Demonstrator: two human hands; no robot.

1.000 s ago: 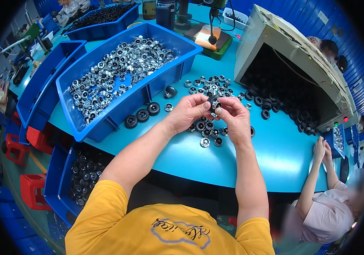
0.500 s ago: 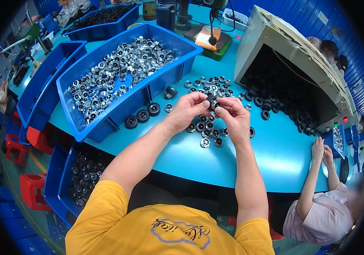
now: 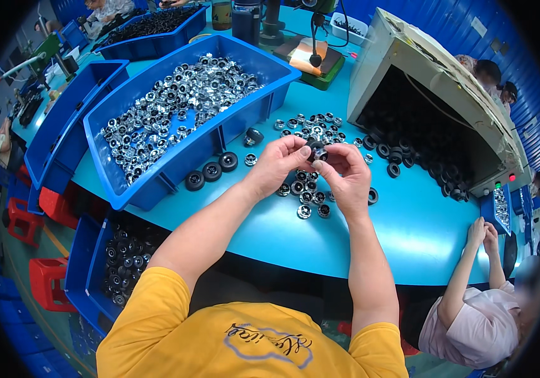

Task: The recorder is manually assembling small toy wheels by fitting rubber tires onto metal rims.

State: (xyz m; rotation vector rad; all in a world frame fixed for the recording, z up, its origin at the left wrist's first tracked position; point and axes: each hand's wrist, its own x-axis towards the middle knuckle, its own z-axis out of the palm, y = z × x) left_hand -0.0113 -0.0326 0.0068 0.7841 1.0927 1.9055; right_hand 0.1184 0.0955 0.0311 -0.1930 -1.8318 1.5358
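one wheel [image 3: 316, 151], left hand [image 3: 276, 166] and right hand [image 3: 350, 177] pinching it, hubs [image 3: 306, 197] nearby

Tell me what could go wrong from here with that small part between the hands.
The left hand and right hand pinch the part by finger ends, so it might slip and drop among the loose hubs nearby.

A black ring lies close beside the right hand, which could knock it away.

Loose tires lie outside the box opening; some might roll if bumped.
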